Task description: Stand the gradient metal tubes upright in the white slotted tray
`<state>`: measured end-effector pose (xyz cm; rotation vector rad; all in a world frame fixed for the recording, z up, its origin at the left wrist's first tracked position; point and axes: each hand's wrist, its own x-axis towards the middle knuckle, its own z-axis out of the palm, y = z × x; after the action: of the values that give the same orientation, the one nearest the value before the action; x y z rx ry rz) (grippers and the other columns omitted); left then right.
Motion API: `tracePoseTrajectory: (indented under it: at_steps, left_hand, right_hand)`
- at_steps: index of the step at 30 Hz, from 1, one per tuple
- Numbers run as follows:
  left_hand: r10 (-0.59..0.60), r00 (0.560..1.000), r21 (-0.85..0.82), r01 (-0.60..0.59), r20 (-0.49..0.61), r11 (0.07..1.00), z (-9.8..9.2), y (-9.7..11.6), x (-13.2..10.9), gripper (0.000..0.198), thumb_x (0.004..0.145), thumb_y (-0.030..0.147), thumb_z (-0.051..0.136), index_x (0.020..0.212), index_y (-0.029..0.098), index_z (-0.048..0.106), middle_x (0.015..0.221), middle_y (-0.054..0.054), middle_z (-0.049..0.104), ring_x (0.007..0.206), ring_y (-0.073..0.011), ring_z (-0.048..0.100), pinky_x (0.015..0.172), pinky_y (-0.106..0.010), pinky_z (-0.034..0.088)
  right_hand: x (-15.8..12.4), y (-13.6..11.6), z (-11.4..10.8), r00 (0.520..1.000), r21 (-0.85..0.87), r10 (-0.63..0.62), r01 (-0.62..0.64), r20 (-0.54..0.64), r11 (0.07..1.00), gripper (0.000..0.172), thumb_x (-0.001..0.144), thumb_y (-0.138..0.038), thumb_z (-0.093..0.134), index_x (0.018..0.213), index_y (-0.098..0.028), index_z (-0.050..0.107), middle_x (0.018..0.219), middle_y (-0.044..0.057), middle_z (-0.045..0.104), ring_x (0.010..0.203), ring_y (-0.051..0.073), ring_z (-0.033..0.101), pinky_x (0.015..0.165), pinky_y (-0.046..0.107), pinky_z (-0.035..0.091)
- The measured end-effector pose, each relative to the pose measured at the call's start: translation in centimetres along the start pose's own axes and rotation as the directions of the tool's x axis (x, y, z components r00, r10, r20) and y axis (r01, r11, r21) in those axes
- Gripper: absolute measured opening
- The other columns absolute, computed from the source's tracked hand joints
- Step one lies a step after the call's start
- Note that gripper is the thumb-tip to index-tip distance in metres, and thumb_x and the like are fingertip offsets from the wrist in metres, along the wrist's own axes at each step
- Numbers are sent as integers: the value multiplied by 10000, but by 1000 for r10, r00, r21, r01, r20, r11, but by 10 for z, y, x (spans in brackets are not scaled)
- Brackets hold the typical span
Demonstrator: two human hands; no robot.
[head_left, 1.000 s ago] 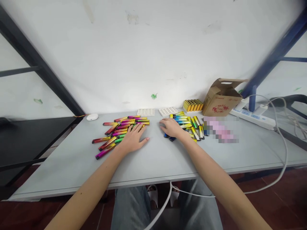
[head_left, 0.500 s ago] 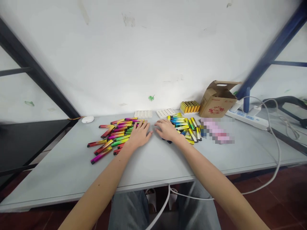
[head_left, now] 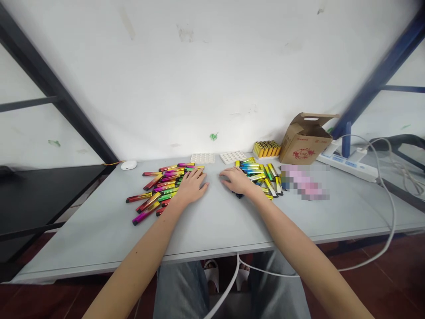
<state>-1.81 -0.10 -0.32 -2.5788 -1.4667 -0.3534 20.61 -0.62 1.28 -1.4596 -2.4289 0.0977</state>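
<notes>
My left hand (head_left: 191,187) lies with fingers spread over the right edge of a loose pile of shiny tubes (head_left: 166,187), coloured red, purple, green and gold with dark ends. It covers part of that pile, and I see nothing gripped in it. My right hand (head_left: 236,179) rests palm down, fingers stretched out and slightly bent, at the left edge of a second pile of tubes (head_left: 253,169) in yellow, blue, green and silver. Its palm and wrist hide some of them. A strip of bare table (head_left: 214,212) lies between the hands.
Two white trays with holes (head_left: 202,158) (head_left: 233,157) lie by the wall. A tray of upright yellow cylinders (head_left: 266,149) stands beside an open cardboard box (head_left: 303,144). Farther right are a power strip (head_left: 355,167) and white cable (head_left: 392,217). A white case (head_left: 129,165) sits at back left.
The view has turned a little, shifting the scene to the right. My left hand has slid slightly left over its pile; my right hand has hardly moved.
</notes>
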Motion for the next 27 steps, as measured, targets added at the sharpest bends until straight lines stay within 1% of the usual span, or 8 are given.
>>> tracePoseTrajectory:
  at_steps: [4,8,13,15,17,20,23,27]
  left_hand:
    - [-6,1000,-12,6,-6,1000,-1,-7,0,460,928,483,404,1294,255,564,1489,-60,438,1392,-271,358,1113,-469,325]
    - [-5,1000,-8,5,2,1000,0,-12,1,480,919,518,405,1294,265,568,1492,-52,436,1387,-267,361,1097,-461,345]
    - [-9,1000,-32,9,16,999,0,-12,2,524,918,524,405,1338,239,532,1501,-67,421,1393,-285,349,1098,-477,338]
    - [-12,1000,-41,13,19,999,-1,-11,2,551,918,513,409,1380,225,489,1502,-71,422,1401,-281,339,1107,-468,328]
    - [-17,1000,-40,17,12,999,-1,-10,2,582,919,502,410,1421,209,438,1501,-74,423,1408,-272,328,1112,-454,322]
    - [-19,1000,-31,20,4,999,-2,-10,1,605,924,495,397,1442,183,406,1506,-81,414,1407,-271,330,1110,-456,325]
    - [-14,1000,-21,14,-7,1000,-1,-10,0,581,927,494,391,1412,179,445,1508,-82,411,1395,-274,343,1106,-460,332]
    - [-29,999,-21,28,-34,999,1,-9,0,521,924,473,411,1363,203,496,1484,-73,443,1381,-272,362,1094,-446,351]
  right_hand:
    - [1,1,1,999,40,9,-8,-34,999,328,906,-296,539,1185,-160,645,1189,99,672,1163,239,565,1049,369,345]
    - [7,3,0,997,92,31,-24,-73,995,328,905,-292,537,1179,-154,652,1172,86,686,1106,219,606,998,322,404]
    - [31,1,-4,988,136,108,-93,-113,986,349,927,-299,496,1218,-151,617,1228,90,657,1154,198,593,1006,295,416]
    - [47,-4,-3,986,109,128,-116,-105,987,375,926,-299,495,1249,-134,591,1264,104,631,1191,207,566,1033,310,398]
    - [64,-10,2,991,56,106,-101,-87,993,408,928,-279,483,1297,-117,548,1328,122,580,1234,210,527,1053,314,377]
    - [83,-19,11,994,-70,108,-109,-22,992,422,935,-206,420,1344,-145,503,1391,114,525,1258,207,492,1044,322,379]
    - [89,-26,19,986,-126,164,-163,-5,978,380,900,-177,451,1259,-165,574,1312,121,576,1203,241,521,1006,363,404]
    - [87,-28,21,962,-170,261,-270,-74,948,323,916,-194,417,1147,-131,634,1236,190,581,1179,308,509,978,448,401]
